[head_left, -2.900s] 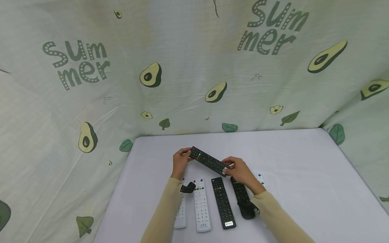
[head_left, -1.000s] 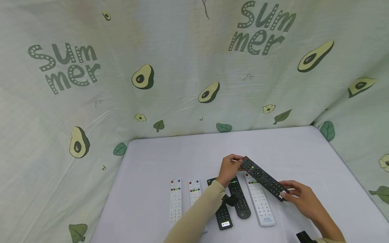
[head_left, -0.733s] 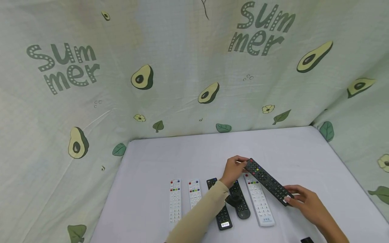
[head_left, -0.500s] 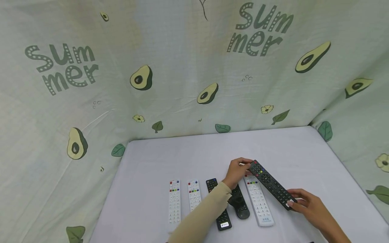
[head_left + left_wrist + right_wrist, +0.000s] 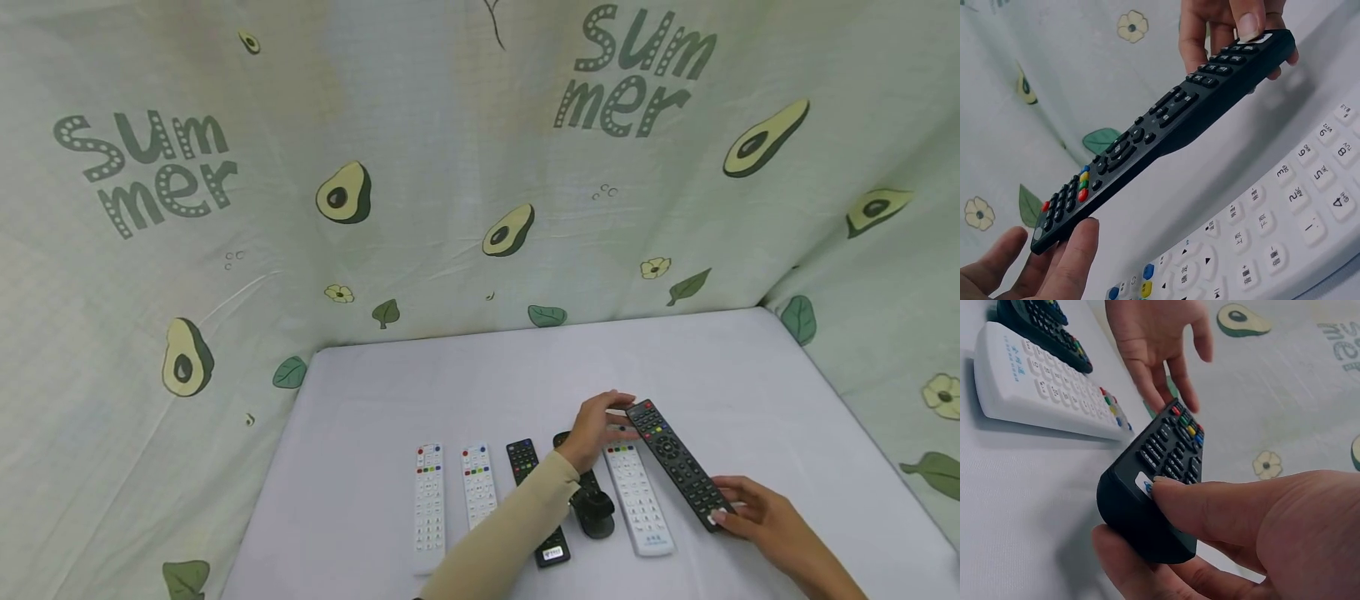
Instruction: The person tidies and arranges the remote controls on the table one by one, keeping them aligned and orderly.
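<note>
A black remote control [image 5: 678, 463] with coloured buttons hangs slantwise just above the table, right of a white remote control [image 5: 640, 500]. My right hand [image 5: 765, 525] pinches its near end, thumb on top by the white label and fingers underneath. At the far end is my left hand [image 5: 597, 429], its fingers loosely extended beside and under the tip. In the right wrist view, the thumb of that left hand [image 5: 1160, 347] stands away from the remote. A shadow lies below the raised black remote [image 5: 1166, 134] in the left wrist view.
Left of the white remote lie a rounded black remote [image 5: 596, 521], a black remote with a white label [image 5: 522, 460] and two white remotes, the outer [image 5: 430, 508] and inner [image 5: 478, 483]. My left sleeve [image 5: 510, 533] covers parts of them. A printed curtain [image 5: 420, 167] backs the white table [image 5: 360, 400].
Both hands have carried the black remote rightward and nearer, turning it steeper. The left thumb has come off its far end. The white remote at right has come into view from under the right arm.
</note>
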